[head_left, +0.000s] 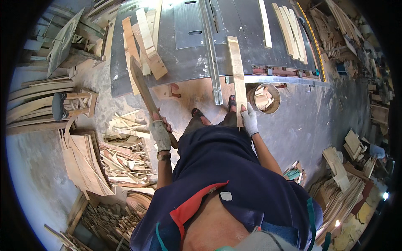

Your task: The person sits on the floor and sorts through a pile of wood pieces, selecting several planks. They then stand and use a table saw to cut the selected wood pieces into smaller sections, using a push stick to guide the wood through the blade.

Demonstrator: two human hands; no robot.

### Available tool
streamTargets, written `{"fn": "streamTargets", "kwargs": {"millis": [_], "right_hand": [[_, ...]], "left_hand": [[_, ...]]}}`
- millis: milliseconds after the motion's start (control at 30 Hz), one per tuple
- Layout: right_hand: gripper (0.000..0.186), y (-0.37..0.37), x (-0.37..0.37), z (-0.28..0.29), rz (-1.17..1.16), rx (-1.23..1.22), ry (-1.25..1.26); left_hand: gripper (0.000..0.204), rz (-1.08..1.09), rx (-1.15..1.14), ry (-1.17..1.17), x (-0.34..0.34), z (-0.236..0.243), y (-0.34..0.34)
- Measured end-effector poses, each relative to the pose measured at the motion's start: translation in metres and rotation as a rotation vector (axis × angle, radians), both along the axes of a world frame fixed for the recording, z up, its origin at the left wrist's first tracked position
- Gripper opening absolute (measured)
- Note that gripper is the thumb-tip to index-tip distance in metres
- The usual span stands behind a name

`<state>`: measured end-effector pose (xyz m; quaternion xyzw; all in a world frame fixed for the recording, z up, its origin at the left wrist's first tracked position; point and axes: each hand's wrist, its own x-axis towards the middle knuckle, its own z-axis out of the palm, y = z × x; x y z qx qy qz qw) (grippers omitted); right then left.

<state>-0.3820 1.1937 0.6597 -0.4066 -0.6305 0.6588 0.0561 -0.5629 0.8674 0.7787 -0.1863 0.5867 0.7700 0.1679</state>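
My left hand [160, 136], in a pale knitted glove with bare fingertips, is closed around the lower part of a long brownish wooden board [143, 85]. That board slants up and to the left, its far end over other boards on the dark machine table [180, 62]. Another light wooden strip [238, 73] points straight away from me, its far part over the table. Its near end is gripped by my right hand [250, 121], gloved the same way. A long metal rail [209, 54] runs across the tabletop between the two pieces.
Several boards [146, 39] lie at the table's left, and light strips [289, 31] at its right. A round bin [264, 98] of offcuts stands near my right hand. Scrap wood [125, 161] is heaped on the floor at left, beside a small stool [79, 104].
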Motion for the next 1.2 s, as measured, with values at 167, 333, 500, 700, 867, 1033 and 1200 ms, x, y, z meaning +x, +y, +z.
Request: {"fn": "streamTargets", "kwargs": {"millis": [167,333,500,700,867,1033,1200], "right_hand": [[0.053,-0.016,-0.03,-0.003,0.067,0.223,-0.068],[0.059,-0.01,-0.081,-0.046,0.197,0.345,0.135],[0.062,0.016,-0.091,-0.074,0.326,0.245,-0.036],[0.055,0.04,-0.103,-0.045,0.546,0.5,-0.107],[0.053,0.055,-0.131,-0.063,0.469,0.701,0.17],[0.056,0.071,-0.148,-0.054,0.618,0.626,0.006],[0.056,0.075,-0.158,-0.048,0.624,0.559,0.015]], "left_hand": [[0.047,-0.033,-0.023,-0.009,0.003,0.008,0.008],[0.05,-0.125,-0.131,0.049,0.017,0.016,0.014],[0.053,-0.194,-0.191,0.053,0.025,0.021,0.019],[0.054,-0.229,-0.196,0.03,0.027,0.017,0.019],[0.052,-0.271,-0.23,0.009,0.025,0.032,0.042],[0.049,-0.226,-0.237,-0.019,0.027,0.042,0.066],[0.048,-0.203,-0.233,-0.025,0.028,0.037,0.08]]}}
